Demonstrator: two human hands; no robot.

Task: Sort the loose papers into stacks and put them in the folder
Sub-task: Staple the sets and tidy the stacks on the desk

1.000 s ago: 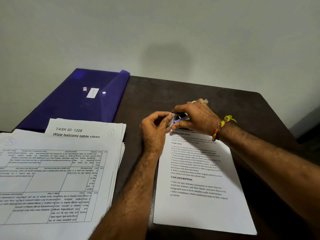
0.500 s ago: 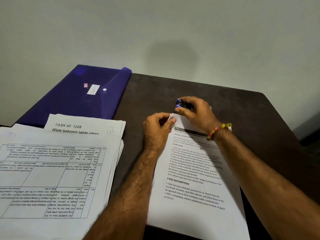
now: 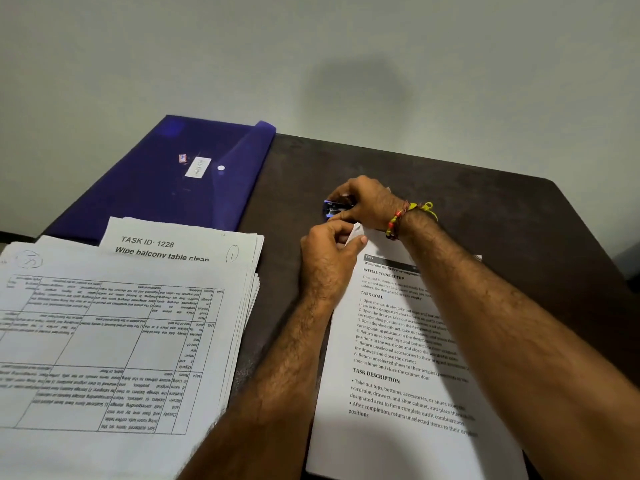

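Here the left hand point(image 3: 327, 258) pinches the paper's point(image 3: 398, 368) corner; right hand point(image 3: 367, 204) grips a stapler point(image 3: 333, 208).

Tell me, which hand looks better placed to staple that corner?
The right hand, probably: it grips the small blue stapler just beyond the sheet's top corner, while the left hand pinches that corner.

A dark table point(image 3: 450, 188) stands against a pale wall point(image 3: 346, 57).
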